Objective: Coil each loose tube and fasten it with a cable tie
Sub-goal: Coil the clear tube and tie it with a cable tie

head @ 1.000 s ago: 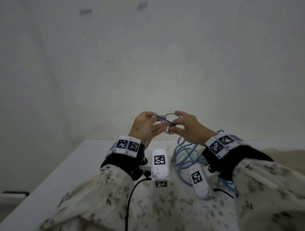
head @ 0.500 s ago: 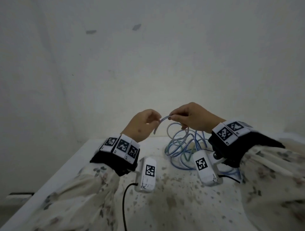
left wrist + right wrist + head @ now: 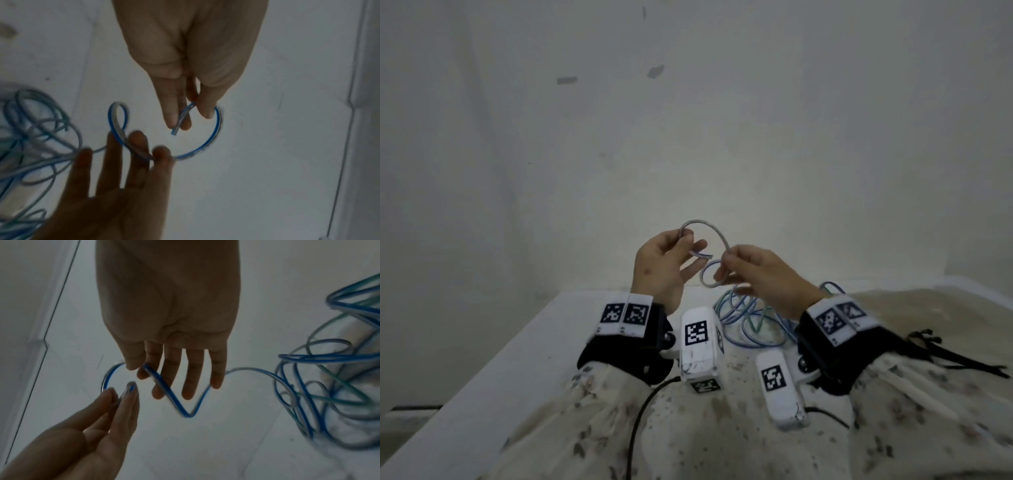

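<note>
A clear tube with a blue stripe (image 3: 709, 228) arcs in the air between my two hands above the table. My left hand (image 3: 690, 245) pinches the tube's free end between thumb and fingers; in the left wrist view the left hand (image 3: 189, 116) holds that cut end (image 3: 177, 125). My right hand (image 3: 724, 263) pinches the tube further along, and a small loop (image 3: 710, 274) hangs under it. In the right wrist view the right hand (image 3: 139, 369) grips the tube (image 3: 185, 413) with thumb and forefinger, the other fingers spread. The rest of the tube trails down into a tangle (image 3: 750, 315).
The tangle of blue and green-striped tubes (image 3: 329, 386) lies on the stained white table (image 3: 551, 342) just behind my wrists. Several black cable ties (image 3: 962, 359) lie at the right. A pale wall stands close behind the table's far edge.
Both hands stay on the tube. The stretch between them has bowed up into a taller arc, and a small loop has formed under the right hand.
</note>
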